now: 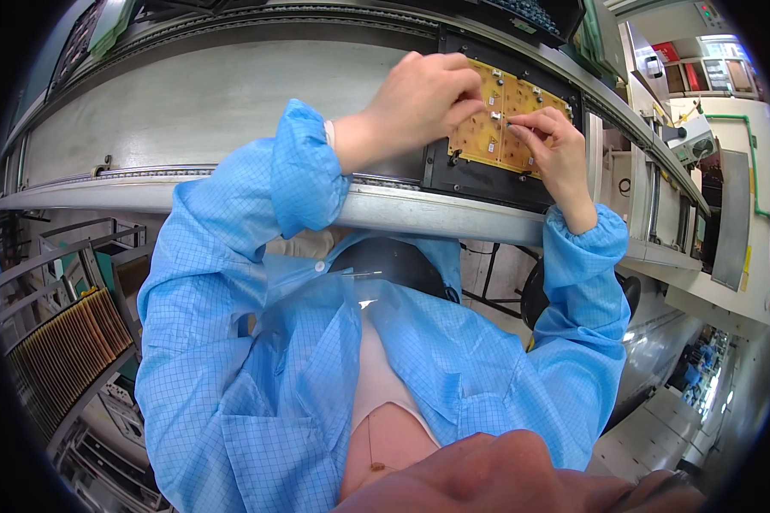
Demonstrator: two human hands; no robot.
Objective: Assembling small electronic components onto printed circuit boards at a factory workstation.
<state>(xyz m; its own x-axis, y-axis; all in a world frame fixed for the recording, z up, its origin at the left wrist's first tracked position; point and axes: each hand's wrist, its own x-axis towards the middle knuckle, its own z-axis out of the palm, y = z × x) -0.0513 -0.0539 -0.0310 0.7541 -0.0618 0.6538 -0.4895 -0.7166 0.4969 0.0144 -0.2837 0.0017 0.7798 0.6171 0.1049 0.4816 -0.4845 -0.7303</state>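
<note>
Right now both hands are up on a yellow circuit board [498, 128] that lies flat in a black tray [479, 179]. The left hand [423, 101] is curled over the board's left side, with its bent fingers pressing a small silver part [494, 114] near the middle. The right hand [556, 145] sits on the board's right side, just beside the left one, and its fingertips pinch another tiny part down on the board. The tray holds only the board and rests on a long grey conveyor [205, 111] that runs off past the left hand. Blue sleeves [304, 175] cover both arms
</note>
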